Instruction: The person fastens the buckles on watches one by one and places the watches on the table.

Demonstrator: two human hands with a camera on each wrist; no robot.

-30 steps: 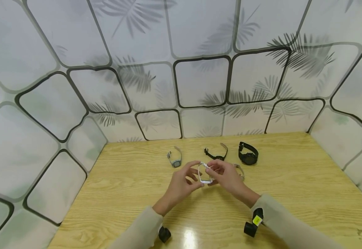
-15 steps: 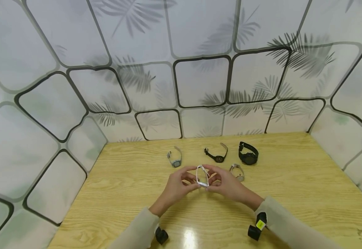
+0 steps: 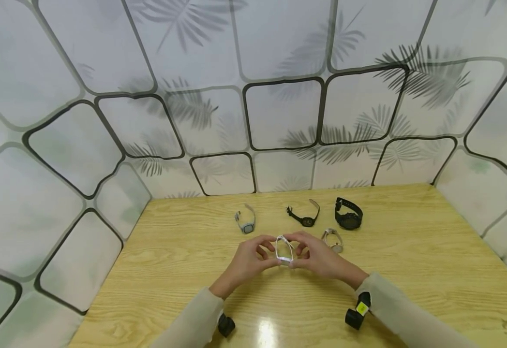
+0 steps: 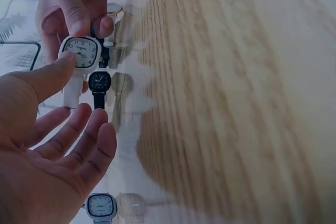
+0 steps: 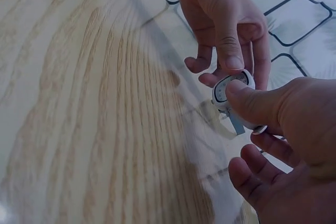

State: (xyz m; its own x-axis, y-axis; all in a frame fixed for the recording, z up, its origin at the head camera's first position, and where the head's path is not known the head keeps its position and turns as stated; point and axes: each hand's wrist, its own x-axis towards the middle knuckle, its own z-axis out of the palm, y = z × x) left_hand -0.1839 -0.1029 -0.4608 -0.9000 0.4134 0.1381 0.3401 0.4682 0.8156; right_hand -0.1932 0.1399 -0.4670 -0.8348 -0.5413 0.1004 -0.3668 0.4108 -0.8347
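A white wristwatch is held up between both hands over the table, its strap standing in a loop. My left hand pinches its left side, thumb low at the case and index finger at the top of the strap. On the other side my right hand grips it likewise. The left wrist view shows the square white dial with a thumb on each side of it. From the right wrist, the right thumb covers part of the dial.
Behind the hands lie a grey-blue watch, a slim black watch and a bulky black watch. A pale watch sits close beside the right hand. A patterned backdrop rises along the wooden table's far edge.
Both hands have come slightly lower and nearer with the white watch. My right fingers shifted along its strap and side, and the slim black watch's dial and the pale watch came into fuller view.
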